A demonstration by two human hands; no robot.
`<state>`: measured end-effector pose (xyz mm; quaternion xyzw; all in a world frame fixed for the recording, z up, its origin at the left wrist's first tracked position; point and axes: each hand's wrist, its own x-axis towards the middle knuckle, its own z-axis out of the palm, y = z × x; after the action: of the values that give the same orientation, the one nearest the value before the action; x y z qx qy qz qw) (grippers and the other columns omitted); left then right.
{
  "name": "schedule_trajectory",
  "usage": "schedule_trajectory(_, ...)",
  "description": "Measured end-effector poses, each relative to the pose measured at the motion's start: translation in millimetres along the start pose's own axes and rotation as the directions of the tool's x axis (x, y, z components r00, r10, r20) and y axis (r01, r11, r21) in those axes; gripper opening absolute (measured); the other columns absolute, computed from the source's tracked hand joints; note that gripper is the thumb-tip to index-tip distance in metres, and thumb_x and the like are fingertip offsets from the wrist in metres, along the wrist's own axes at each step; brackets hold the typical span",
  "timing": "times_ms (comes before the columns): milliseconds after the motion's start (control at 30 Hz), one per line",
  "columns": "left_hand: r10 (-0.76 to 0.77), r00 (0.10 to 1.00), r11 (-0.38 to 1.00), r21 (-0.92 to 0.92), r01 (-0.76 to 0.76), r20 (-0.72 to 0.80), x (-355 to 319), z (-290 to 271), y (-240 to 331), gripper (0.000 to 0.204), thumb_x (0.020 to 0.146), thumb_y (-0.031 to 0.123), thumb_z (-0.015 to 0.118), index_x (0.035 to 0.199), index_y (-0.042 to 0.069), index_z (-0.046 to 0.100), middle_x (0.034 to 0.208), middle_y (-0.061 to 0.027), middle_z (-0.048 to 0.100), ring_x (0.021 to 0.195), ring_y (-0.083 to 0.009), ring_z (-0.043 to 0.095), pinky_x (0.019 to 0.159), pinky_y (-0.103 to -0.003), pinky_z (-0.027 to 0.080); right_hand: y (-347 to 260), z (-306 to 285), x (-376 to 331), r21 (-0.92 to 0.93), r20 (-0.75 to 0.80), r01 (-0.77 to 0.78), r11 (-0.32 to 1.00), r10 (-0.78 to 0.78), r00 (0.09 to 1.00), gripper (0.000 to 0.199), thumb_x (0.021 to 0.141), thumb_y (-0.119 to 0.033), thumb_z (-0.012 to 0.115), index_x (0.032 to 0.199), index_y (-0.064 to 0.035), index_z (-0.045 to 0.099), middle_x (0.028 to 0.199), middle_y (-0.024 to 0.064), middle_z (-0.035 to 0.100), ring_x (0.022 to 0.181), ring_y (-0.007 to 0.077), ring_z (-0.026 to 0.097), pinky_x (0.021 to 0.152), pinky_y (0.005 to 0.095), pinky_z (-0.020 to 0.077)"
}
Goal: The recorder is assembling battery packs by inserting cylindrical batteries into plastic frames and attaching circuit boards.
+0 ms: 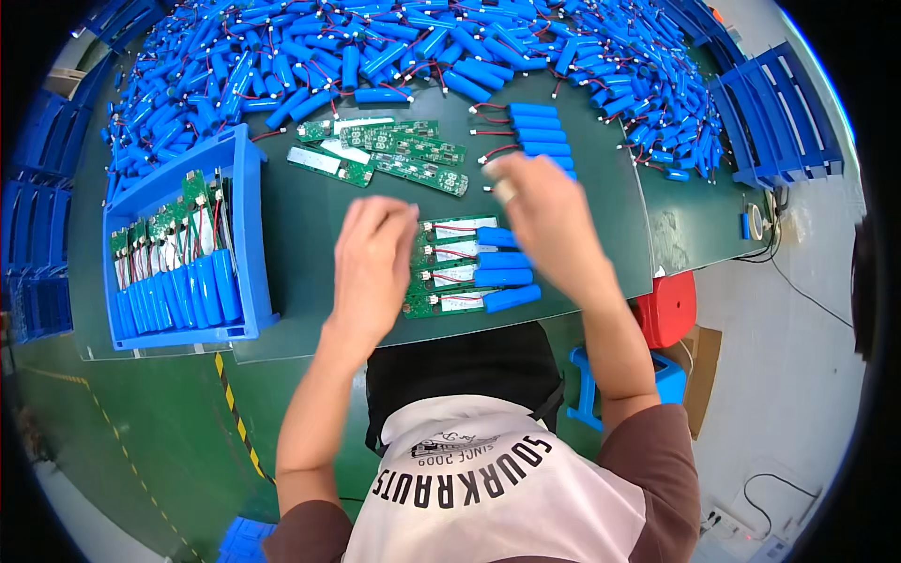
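Note:
Several green circuit boards (416, 308) lie side by side in front of me, each with a white pad, a plugged-in red-and-black lead and a blue cylindrical battery (511, 298) at its right end. My left hand (374, 258) is at their left side, fingers bent and drawn together; what is between the fingertips is hidden. Above the boards on the right, my right hand (549, 214) has its fingers curled by the white plugs of a row of loose batteries (537, 124), partly covering the row. I cannot make out what it pinches.
Loose boards (404, 150) lie in an overlapping pile beyond my hands. A blue bin (253, 235) at the left holds boards with batteries. A large heap of blue batteries (375, 56) spans the back. Blue racks (784, 113) stand right; a red stool (668, 310) is below the table edge.

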<state>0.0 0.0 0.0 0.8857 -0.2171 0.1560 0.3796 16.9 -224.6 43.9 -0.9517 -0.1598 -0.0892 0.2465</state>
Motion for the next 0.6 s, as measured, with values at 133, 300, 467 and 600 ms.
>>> schedule_trajectory(133, 0.253, 0.964, 0.950, 0.171, -0.263, 0.080, 48.4, 10.6, 3.1, 0.038, 0.080, -0.005, 0.066, 0.118, 0.002, 0.065, 0.111, -0.0124, 0.063, 0.108, -0.0311, 0.060, 0.094, -0.041, 0.048, 32.0, -12.3, 5.1, -0.057, 0.003, 0.081, 0.995, -0.081, 0.997, 0.020, 0.082, 0.000, 0.070, 0.101, -0.0009, 0.065, 0.097, 0.0130, 0.063, 0.097, 0.0320, 0.059, 0.085, 0.0414, 0.0491)
schedule_trajectory(300, 0.366, 0.878, 0.876, 0.204, -0.436, 0.308, 79.9, 27.2, 8.6, 0.045, 0.077, -0.003, 0.062, 0.122, 0.004, 0.064, 0.103, -0.0108, 0.062, 0.111, -0.0284, 0.058, 0.100, -0.040, 0.045, 42.8, 15.6, 10.2, -0.280, -0.009, 0.305, 0.910, -0.320, 0.947, 0.015, 0.083, -0.003, 0.070, 0.096, -0.0021, 0.062, 0.094, 0.0105, 0.056, 0.095, 0.0295, 0.054, 0.087, 0.0395, 0.0459)
schedule_trajectory(467, -0.161, 0.915, 0.907, -0.422, -0.010, -0.369, 67.5, 8.2, 1.9, 0.030, 0.087, -0.011, 0.065, 0.114, 0.000, 0.070, 0.104, -0.0074, 0.072, 0.096, -0.0157, 0.068, 0.082, -0.028, 0.054, 55.4, 10.1, 12.6, 0.249, -0.238, 0.081, 0.965, -0.020, 0.971, 0.009, 0.095, -0.003, 0.063, 0.103, 0.0009, 0.062, 0.096, 0.0106, 0.066, 0.084, 0.0220, 0.065, 0.070, 0.0309, 0.0482)
schedule_trajectory(600, -0.484, 0.840, 0.731, -0.641, 0.235, -0.245, 32.5, 6.9, -22.7, 0.029, 0.089, -0.007, 0.070, 0.118, -0.001, 0.069, 0.098, -0.0050, 0.071, 0.089, -0.0102, 0.067, 0.077, -0.023, 0.054, 44.6, 4.2, 23.0, 0.512, -0.066, -0.107, 0.852, 0.163, 0.984, 0.010, 0.097, -0.004, 0.062, 0.105, 0.0013, 0.063, 0.090, 0.0033, 0.065, 0.082, 0.0100, 0.059, 0.072, 0.0288, 0.0487)
